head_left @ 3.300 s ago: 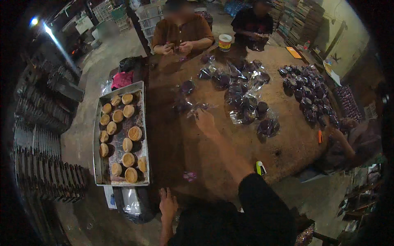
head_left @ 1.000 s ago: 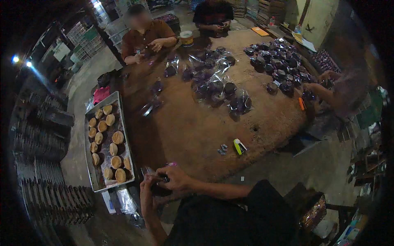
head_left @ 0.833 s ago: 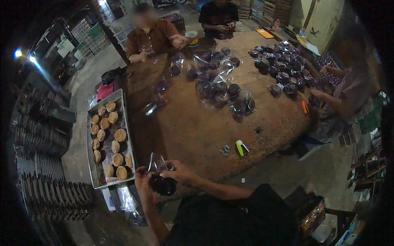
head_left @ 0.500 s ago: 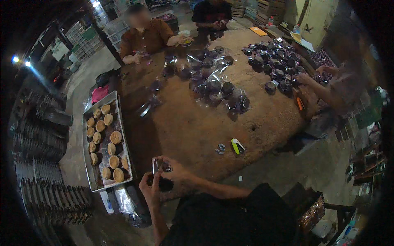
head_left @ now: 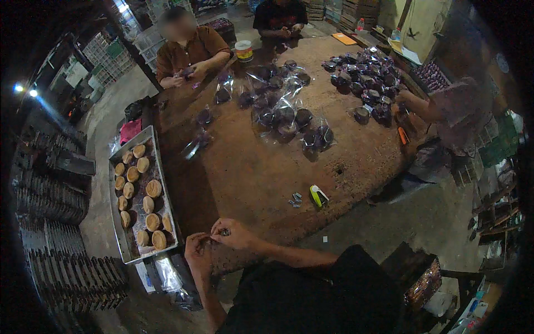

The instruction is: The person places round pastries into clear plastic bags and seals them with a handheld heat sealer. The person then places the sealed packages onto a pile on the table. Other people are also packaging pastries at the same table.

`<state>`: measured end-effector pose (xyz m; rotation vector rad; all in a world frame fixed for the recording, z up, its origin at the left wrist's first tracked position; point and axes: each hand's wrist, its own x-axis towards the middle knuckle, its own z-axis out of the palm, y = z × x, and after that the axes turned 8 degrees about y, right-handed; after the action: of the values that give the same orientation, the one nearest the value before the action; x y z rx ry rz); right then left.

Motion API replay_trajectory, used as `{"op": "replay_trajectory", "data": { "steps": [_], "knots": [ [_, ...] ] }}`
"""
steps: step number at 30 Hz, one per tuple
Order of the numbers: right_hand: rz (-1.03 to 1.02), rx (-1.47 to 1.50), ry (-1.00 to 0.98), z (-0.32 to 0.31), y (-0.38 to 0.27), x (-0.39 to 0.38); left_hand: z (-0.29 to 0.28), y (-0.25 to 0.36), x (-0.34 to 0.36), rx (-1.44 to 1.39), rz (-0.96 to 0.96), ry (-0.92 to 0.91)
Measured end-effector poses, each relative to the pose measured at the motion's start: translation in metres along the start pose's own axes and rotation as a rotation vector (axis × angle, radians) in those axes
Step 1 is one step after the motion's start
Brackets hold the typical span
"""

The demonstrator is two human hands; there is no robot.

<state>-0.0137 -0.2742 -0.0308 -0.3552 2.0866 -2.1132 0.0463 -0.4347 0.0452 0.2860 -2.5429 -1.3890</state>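
Near the table's front edge, my left hand (head_left: 198, 251) and my right hand (head_left: 236, 234) meet at the fingertips. The fingers of my left hand are pinched together, and what they hold is too small to make out. My right hand is curled around a small dark, shiny thing (head_left: 224, 231), mostly hidden by the fingers. Just left of my hands is a metal tray (head_left: 123, 236) with several round, browned buns (head_left: 153, 222). To the right of my hands, a yellow-green stapler (head_left: 319, 196) lies beside some small staple strips (head_left: 295, 199).
Plastic-wrapped round buns (head_left: 286, 115) spread over the table's middle. A larger pile of wrapped ones (head_left: 367, 75) lies far right, near an orange tool (head_left: 403, 135). A white tub (head_left: 243, 51) stands at the back. Clear plastic bags (head_left: 169, 273) hang below the tray. Several people work around the table.
The upright clear plastic between my hands no longer shows, and my fingertips have come together. Across the table, a person has set down the tub and now has both hands together.
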Motion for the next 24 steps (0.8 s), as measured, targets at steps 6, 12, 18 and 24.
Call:
{"op": "replay_trajectory", "data": {
  "steps": [6, 12, 18, 24],
  "knots": [
    [0.265, 0.193, 0.108, 0.005, 0.008, -0.009, 0.012, -0.007, -0.007, -0.198, -0.121, 0.073],
    [0.323, 0.260, 0.199, 0.000, 0.017, -0.005, 0.029, 0.008, -0.016, 0.115, 0.143, 0.041],
    [0.360, 0.284, 0.095, -0.013, 0.010, -0.009, 0.024, -0.012, -0.016, 0.078, 0.284, 0.053],
    [-0.037, -0.093, 0.021, -0.015, -0.018, -0.018, 0.018, -0.022, -0.024, -0.320, -0.189, -0.015]
  ]
}}
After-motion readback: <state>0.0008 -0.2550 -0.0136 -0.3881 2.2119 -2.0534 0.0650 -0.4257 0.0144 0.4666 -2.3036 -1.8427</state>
